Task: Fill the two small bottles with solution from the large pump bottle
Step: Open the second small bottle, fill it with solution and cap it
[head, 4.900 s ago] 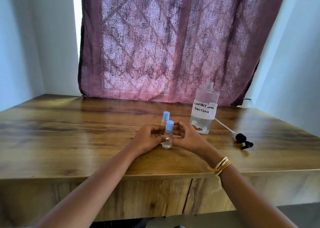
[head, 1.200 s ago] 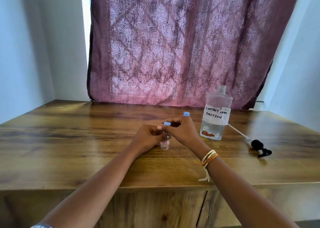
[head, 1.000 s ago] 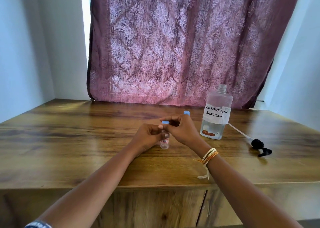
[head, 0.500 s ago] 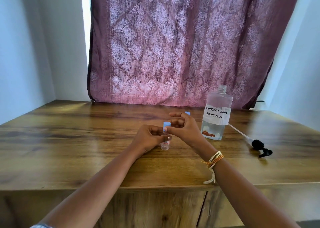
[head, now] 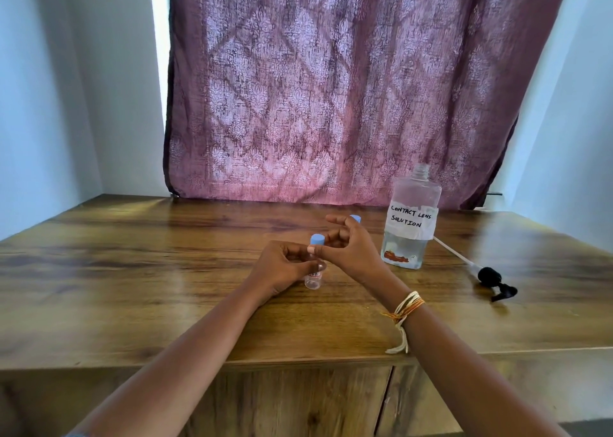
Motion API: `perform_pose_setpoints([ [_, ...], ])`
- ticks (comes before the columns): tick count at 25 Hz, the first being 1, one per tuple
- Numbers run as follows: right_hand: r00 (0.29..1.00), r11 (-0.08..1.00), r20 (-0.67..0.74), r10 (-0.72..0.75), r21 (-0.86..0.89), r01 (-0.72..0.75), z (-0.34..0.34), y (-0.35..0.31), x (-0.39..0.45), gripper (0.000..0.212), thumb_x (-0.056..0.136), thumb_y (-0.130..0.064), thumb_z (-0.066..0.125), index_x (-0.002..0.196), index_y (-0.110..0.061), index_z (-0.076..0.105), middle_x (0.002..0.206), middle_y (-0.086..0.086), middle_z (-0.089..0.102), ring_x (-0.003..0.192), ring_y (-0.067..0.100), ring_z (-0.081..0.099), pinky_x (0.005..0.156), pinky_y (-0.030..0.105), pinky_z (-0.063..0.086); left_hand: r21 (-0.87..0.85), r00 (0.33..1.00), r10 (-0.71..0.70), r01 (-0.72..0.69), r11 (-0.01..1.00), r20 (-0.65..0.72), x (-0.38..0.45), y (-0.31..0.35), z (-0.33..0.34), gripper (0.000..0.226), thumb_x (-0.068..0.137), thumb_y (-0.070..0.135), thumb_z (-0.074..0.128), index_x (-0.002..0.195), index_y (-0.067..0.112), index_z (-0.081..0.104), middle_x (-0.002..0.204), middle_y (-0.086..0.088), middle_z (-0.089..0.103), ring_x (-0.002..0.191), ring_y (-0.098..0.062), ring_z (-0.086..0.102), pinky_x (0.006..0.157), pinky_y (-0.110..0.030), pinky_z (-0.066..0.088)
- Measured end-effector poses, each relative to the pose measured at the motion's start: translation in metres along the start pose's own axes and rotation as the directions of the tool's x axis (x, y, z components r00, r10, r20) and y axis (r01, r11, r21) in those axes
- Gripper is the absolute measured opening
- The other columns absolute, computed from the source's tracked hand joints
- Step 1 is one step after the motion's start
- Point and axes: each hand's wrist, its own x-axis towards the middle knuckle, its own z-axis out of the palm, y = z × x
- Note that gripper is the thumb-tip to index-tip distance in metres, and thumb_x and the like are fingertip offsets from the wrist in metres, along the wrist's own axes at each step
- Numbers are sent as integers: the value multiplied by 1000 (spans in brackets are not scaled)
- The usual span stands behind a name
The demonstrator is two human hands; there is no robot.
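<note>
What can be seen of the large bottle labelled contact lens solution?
The large bottle is clear plastic and stands upright on the wooden table, right of both hands, untouched. Its threaded neck is open, with no pump fitted. A white handwritten label wraps its middle. A shallow layer of clear liquid sits at the bottom, with something orange-brown showing low down.

Glossy wood-grain table [head: 132, 270], clear plastic large bottle [head: 414, 197] with paper label [head: 411, 221], patterned cloth curtain [head: 331, 88]

two small bottles [head: 313, 272] with blue caps (one [head: 355, 218] is mostly hidden behind a hand), one big bottle [head: 410, 224], one black pump [head: 494, 279], one table [head: 132, 270], one curtain [head: 331, 88], two hands [head: 282, 269].
</note>
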Motion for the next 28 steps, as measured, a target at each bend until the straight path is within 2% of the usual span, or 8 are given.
perform_pose_setpoints([
  [3,998,1000,64,18,15,-19,-2,-2,-1,58,78,2,70,131,-10,49,108,12,71,90,14,67,77,18,55,-9,1000,-19,19,1000,-1,1,-3,0,16,72,18,82,88,19,79,84,4,78,76,-1,69,70,-17,50],
  [5,996,1000,93,11,-10,-10,-2,0,-1,56,78,-4,74,129,-11,54,116,7,68,100,14,67,85,25,56,-1,1000,-5,5,1000,9,1,-3,-1,21,73,17,81,93,17,78,88,4,78,80,-3,71,71,-18,51],
  [8,998,996,58,-12,-91,18,0,1,-2,58,71,-16,85,123,-14,59,100,0,66,88,6,63,76,16,54,16,999,31,-31,999,13,-1,0,0,24,75,12,79,99,10,77,88,2,77,78,0,70,66,-12,50],
  [14,999,999,36,-38,18,37,-2,1,-2,47,71,1,81,113,-8,61,86,1,73,73,2,69,70,16,56,30,1000,7,-7,1000,1,1,-1,-1,20,74,14,81,93,16,78,84,6,77,75,1,69,66,-12,50],
  [22,993,972,-58,101,220,-86,-16,11,6,24,77,-1,76,100,-5,69,90,9,73,84,17,68,77,30,56,20,999,-19,20,1000,-44,4,-4,2,16,72,10,82,84,18,76,81,3,76,72,-3,68,71,-18,53],
  [24,990,991,-63,122,70,-118,-20,17,5,12,82,-8,72,94,-8,72,81,5,69,77,16,64,74,34,54,31,998,11,-9,999,-56,5,-6,2,20,70,11,83,82,24,75,79,5,75,72,-4,68,72,-21,54],
  [25,993,990,-56,103,-93,-108,-22,21,5,9,82,-13,71,90,-9,73,73,2,66,71,14,62,70,34,53,41,998,21,-18,999,-59,5,-7,2,21,70,11,83,83,24,75,79,6,74,72,-4,69,72,-21,54],
  [28,997,817,63,36,-577,7,-23,29,3,19,77,-24,71,92,-12,74,66,-9,57,60,4,50,54,19,39,98,999,21,-16,995,-46,6,-9,2,27,70,14,83,96,15,75,87,2,76,81,-7,72,74,-18,55],
])
